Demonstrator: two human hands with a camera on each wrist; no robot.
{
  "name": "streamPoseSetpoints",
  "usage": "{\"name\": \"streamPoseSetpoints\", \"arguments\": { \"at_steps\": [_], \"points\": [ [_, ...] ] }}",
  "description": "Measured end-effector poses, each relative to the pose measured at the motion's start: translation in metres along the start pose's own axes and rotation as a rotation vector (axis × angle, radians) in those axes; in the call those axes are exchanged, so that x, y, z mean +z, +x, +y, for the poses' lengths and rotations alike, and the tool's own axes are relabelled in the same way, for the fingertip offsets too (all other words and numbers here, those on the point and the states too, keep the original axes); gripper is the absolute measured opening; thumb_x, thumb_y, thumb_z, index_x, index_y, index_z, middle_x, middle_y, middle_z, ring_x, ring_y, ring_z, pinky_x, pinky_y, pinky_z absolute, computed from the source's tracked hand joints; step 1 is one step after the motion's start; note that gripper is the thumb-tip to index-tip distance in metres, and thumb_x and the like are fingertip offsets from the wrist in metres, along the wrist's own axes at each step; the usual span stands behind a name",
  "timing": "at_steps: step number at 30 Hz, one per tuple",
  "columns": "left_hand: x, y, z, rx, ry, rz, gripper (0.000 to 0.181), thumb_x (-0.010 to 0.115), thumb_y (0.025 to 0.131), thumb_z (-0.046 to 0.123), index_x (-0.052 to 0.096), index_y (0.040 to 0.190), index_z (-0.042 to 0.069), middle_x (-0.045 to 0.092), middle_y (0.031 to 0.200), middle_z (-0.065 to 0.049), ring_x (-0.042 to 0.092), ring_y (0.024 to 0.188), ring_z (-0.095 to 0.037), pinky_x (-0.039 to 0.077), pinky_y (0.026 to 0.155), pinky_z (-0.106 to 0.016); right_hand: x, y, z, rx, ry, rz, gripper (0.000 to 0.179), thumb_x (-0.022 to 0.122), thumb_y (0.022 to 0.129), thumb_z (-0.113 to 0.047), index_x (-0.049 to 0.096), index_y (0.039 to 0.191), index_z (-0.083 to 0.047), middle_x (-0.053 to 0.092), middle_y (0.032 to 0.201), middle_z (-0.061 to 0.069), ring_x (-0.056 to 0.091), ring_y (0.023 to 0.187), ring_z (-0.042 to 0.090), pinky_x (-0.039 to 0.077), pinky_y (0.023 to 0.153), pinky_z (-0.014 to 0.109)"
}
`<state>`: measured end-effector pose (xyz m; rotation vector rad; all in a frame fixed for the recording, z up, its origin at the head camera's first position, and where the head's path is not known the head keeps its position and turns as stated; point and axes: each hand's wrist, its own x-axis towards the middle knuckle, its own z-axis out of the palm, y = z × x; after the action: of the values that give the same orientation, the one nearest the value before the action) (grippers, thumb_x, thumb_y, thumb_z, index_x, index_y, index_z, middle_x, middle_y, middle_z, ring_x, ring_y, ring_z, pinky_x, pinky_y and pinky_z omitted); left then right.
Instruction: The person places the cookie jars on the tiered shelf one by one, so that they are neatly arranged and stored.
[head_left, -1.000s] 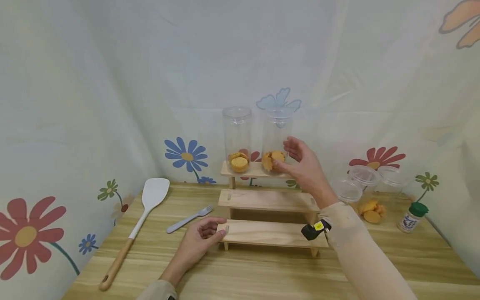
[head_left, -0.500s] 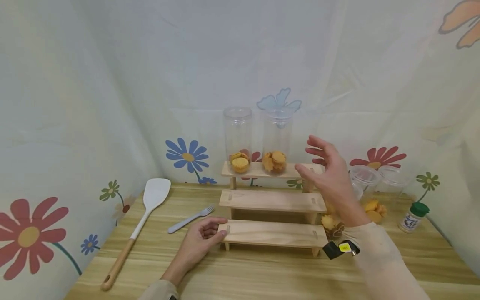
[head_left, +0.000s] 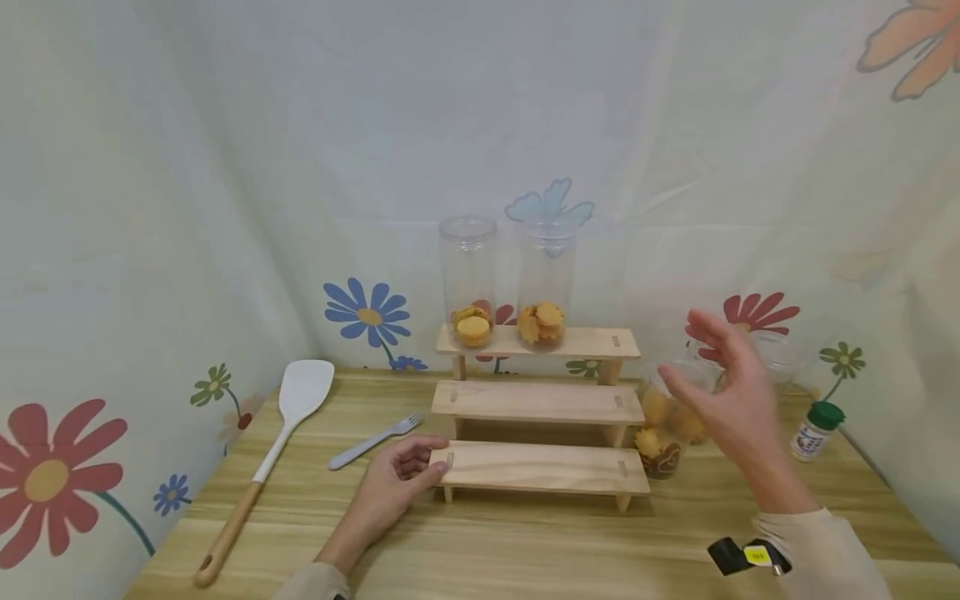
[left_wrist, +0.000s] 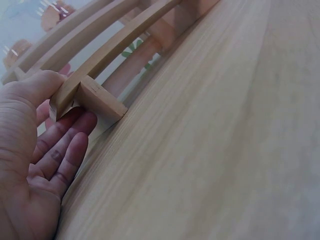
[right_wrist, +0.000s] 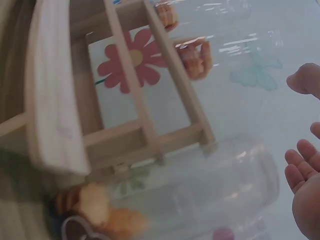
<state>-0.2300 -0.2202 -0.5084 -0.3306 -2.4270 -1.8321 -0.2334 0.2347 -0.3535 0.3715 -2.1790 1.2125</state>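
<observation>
A three-tier wooden display stand stands on the table. My left hand holds the left end of its lowest shelf; in the left wrist view the thumb lies by the board's top edge, the fingers beneath. Two clear jars with cookies at the bottom, a left jar and a right jar, stand upright on the top shelf. My right hand is spread, with nothing in it, and overlaps the jars at the stand's right in the head view. Nearest is a clear cookie jar with a chocolate heart cookie.
Left on the table lie a white spatula with a wooden handle and a pale fork. A green-capped shaker stands far right. Another clear jar is partly behind my right hand. A flowered curtain hangs behind.
My right hand has let go of the right jar on the top shelf and moved right and down towards the jars beside the stand. My left hand has stayed at the lowest shelf.
</observation>
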Motion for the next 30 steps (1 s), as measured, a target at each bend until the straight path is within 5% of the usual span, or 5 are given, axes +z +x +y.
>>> {"name": "streamPoseSetpoints", "arguments": {
  "at_steps": [10,24,30],
  "points": [
    [-0.001,-0.001,0.003,0.004,0.019,-0.007,0.031,0.088,0.1,0.025,0.081,0.129,0.018,0.077,0.11,-0.008,0.071,0.102,-0.019,0.059,0.09,-0.026,-0.003,-0.03,0.033,0.061,-0.014,0.039,0.089,0.091,0.093,-0.002,0.047,0.168,-0.014,0.055,0.163,0.016,0.05,0.143,0.002,0.038,0.109,0.004],
    [-0.001,-0.001,0.002,0.013,0.001,-0.007,0.032,0.088,0.099,0.022,0.081,0.13,0.018,0.077,0.109,-0.006,0.072,0.101,-0.018,0.06,0.089,-0.027,0.007,-0.052,0.062,0.189,-0.003,-0.032,0.096,0.091,0.096,-0.015,0.033,0.174,-0.011,0.057,0.159,0.027,0.05,0.121,-0.013,0.038,0.102,0.004],
    [-0.001,-0.001,0.003,0.019,0.002,-0.012,0.032,0.088,0.1,0.022,0.081,0.13,0.017,0.076,0.109,-0.008,0.072,0.1,-0.018,0.06,0.089,-0.026,0.018,-0.058,0.074,0.199,0.106,-0.041,0.089,0.091,0.094,-0.004,0.04,0.167,-0.001,0.063,0.149,0.015,0.059,0.122,-0.006,0.043,0.105,0.006]
  ]
}}
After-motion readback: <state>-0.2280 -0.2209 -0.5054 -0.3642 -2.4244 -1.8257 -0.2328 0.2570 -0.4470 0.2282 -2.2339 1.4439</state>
